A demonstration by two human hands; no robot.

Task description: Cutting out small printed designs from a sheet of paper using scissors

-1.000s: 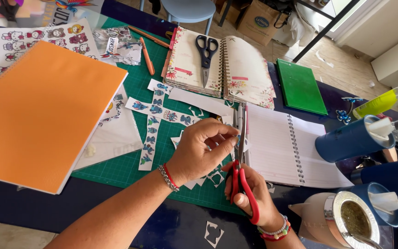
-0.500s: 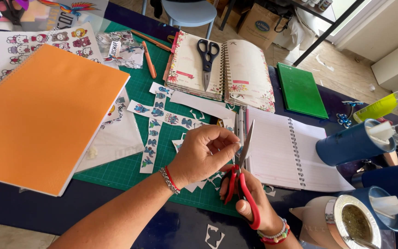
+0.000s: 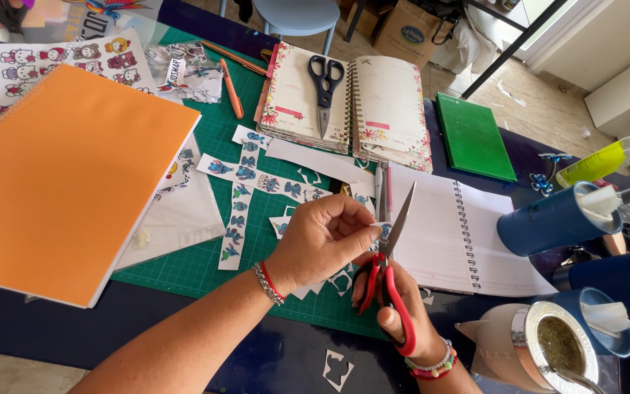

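- Now, lower centre of frame: a small sticker cutout sat pinched at the fingertips of the left hand, directly at the blades of the red-handled scissors.
- Right hand was clenched through the scissor handles; blades stood parted, tips pointing up the frame. A second before, the blades looked nearly closed and upright; they had since opened and tilted right, so a fresh cut seemed to be underway on the same piece.
- Left hand had drifted slightly right and down with the paper; grip on it unchanged.
- Just beneath: offcut scraps on the green cutting mat, whose lower edge lay close under the hands, dark table beyond.
- Right of the scissors, touching distance: open lined notebook, its spiral well clear of the blades.
- Left of centre: sticker strips crossed on the mat; orange notebook crowded the left side.
- Upper centre: black scissors on an open planner.
- Lower right was tight: blue tumbler and a filled cup.
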